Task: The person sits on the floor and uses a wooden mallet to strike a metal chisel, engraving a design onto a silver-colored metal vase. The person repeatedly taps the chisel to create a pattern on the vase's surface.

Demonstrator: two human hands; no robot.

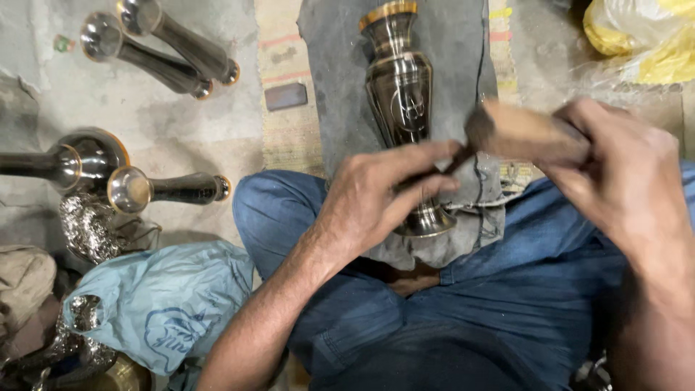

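Upper left of the frame, two dark metal vases (163,49) lie side by side on the concrete floor (181,123). Left edge, two more vases (108,177) rest near crumpled silver foil (88,226). Lower left sits a pale blue plastic bag (166,304). A yellow bag (644,36) fills the upper right corner, and a small dark block (285,95) lies top centre.

Single head-worn view, looking steeply down from close above the lap, metal vase (402,101) toward 12 o'clock, floor beyond, knees at 6 o'clock.

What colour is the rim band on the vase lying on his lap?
Golden brass on the vase, above a dark metallic body; head view.
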